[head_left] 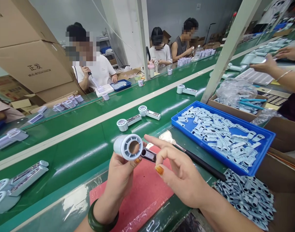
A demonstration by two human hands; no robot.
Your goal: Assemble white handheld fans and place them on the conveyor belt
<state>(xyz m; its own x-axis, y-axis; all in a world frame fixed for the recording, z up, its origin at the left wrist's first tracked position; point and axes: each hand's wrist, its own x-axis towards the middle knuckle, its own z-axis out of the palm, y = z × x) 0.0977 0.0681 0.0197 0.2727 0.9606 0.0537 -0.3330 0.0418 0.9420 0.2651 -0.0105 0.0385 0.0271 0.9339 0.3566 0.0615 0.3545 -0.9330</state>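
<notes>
My left hand (122, 175) is closed around a light-blue housing (118, 146) with a round, spoked head and a straight handle, like a small handheld fan or hair dryer. The round opening faces me, and the handle points right, showing a dark inner side. My right hand (181, 174) is at the handle's end, index finger stretched out and thumb apart. Its middle finger meets or nearly meets the handle; firm contact cannot be made out. Below both hands lies a red mat (147, 193). A black-handled tool (203, 164) rests beside the right hand.
A blue tray (261, 154) of small pale-blue parts stands at right, above a pile of grey-blue parts (246, 196). Similar housings (123, 125) lie on the green conveyor belt (89, 141). A slanted post (231, 51) rises behind the tray. Several co-workers sit across the belt.
</notes>
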